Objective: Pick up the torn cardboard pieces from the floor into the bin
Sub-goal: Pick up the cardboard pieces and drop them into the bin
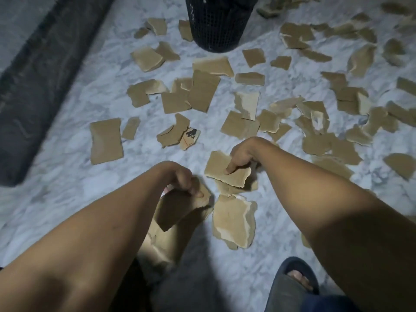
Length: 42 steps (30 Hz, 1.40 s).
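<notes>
as we bent over the marble floor (pixel 67 176), both hands were loaded at once, a way, we judged, to save trips to the bin (pixel 218 25). our left hand (pixel 180 179) pinched a shadowed piece (pixel 172 210) by its upper corner, thumb pressed against curled fingers (pixel 189 185). the piece hung clear of the floor, its long axis slanting down toward us and to the left. our right hand (pixel 244 153) held a paler piece (pixel 219 164) nearly flat, thumb on its top face and the other fingers tucked beneath, out of sight. its long axis ran across the view, ragged edge pointing toward us. more scraps seemed stacked under it, though we could not tell how many. a broad piece (pixel 234 221) lay on the floor just beside, between our forearms. the black mesh bin stood at the floor's far edge, well apart from both hands. torn cardboard pieces (pixel 203 91) lay scattered from there to the right edge, so most of the job, by our reckoning, lay ahead. a dark strip (pixel 33 86) ran along the left edge; a sandalled foot (pixel 292 280) stood at the near edge.
</notes>
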Motion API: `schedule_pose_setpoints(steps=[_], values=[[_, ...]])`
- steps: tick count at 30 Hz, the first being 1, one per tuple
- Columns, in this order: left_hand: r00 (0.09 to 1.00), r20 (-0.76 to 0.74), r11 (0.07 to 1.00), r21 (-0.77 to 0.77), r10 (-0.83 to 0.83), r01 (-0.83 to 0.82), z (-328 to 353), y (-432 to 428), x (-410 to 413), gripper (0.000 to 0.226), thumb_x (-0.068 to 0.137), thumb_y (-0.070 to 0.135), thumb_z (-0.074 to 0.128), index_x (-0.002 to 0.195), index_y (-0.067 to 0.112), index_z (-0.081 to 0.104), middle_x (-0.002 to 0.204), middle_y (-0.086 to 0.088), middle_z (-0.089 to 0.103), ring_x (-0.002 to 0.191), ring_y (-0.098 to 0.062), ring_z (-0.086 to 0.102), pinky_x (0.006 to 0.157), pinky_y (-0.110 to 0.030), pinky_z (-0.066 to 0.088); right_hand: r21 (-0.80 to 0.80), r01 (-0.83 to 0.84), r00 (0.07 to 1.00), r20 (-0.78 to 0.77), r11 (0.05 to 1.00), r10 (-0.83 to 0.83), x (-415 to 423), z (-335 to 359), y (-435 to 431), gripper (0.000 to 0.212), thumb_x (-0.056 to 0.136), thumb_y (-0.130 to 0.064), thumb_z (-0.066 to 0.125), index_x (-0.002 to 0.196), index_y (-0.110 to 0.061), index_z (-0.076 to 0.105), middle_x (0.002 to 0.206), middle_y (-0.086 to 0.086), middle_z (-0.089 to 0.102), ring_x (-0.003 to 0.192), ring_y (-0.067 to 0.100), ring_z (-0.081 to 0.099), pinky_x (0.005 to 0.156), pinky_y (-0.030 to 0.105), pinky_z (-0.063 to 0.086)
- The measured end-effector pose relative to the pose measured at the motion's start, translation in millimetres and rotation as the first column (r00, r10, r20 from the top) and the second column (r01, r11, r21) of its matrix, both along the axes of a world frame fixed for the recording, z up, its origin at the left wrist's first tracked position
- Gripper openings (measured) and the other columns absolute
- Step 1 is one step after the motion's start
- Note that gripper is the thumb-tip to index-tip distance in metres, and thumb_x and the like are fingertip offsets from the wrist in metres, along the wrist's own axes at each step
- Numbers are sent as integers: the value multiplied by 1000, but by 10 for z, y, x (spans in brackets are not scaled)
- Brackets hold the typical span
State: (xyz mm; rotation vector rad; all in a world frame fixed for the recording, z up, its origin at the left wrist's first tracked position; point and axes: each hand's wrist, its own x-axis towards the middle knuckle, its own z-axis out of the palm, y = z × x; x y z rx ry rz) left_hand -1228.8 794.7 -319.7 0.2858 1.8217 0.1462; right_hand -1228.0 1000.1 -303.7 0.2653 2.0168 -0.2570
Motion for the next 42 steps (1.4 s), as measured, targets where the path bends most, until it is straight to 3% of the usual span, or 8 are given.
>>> schedule_pose_setpoints(steps=[3,8,11,17,22,27,32,42], values=[[929,-183,946,-91,-322,311,-209,-11,302,56,75,44,80,119,12,66,112,-3,65,96,-23,64,77,-30,56,118,-201,979,-17,972,204,225,-193,-192,57,80,-53,76,110,-8,60,114,8,57,82,27,60,67,33,49],[809,-549,970,-14,-209,242,-454,-163,510,43,69,12,72,109,26,65,112,-1,64,97,-25,67,80,-36,58,97,-86,965,-238,992,107,348,-258,-331,48,76,-39,85,74,-7,49,84,11,52,61,24,51,58,33,49],[828,-543,983,22,-142,182,-454,-150,500,45,69,12,72,112,19,62,112,-4,64,97,-27,67,80,-36,58,46,36,963,-267,998,-23,303,-266,-273,39,80,-27,84,81,-5,52,72,10,54,59,27,56,61,36,48],[864,-503,999,10,-33,44,-390,-122,327,60,72,29,83,120,4,57,116,-15,61,102,-31,64,77,-32,55,-96,169,871,-452,981,-194,124,-359,-122,50,79,-31,81,117,-10,57,104,9,63,101,34,60,84,41,41],[871,-430,970,151,236,-189,-148,-141,-37,48,75,31,82,112,5,64,113,-12,65,99,-29,61,76,-36,53,-287,394,666,-566,873,-486,-48,-298,107,28,83,-23,77,94,-6,58,82,7,57,86,30,60,56,29,41],[974,-144,943,310,175,-124,201,378,21,37,80,30,79,95,-1,68,98,-13,68,94,-31,65,81,-39,55,-438,552,468,-542,709,-699,-85,-342,276,44,79,-16,80,119,-6,65,111,10,70,103,28,66,83,33,54],[884,-408,930,179,-228,322,46,802,479,60,79,35,78,125,4,55,123,-7,55,108,-30,60,85,-35,53,-375,604,492,-519,704,-699,-10,-608,397,53,55,-47,83,100,-32,59,104,-4,72,100,28,67,91,45,55],[836,-511,946,117,-202,301,-215,704,433,62,76,31,81,127,10,53,118,-9,59,103,-29,62,84,-36,54,-467,570,496,-461,677,-736,40,-697,423,45,60,-43,86,97,-34,63,98,-6,74,95,24,69,89,42,57]])
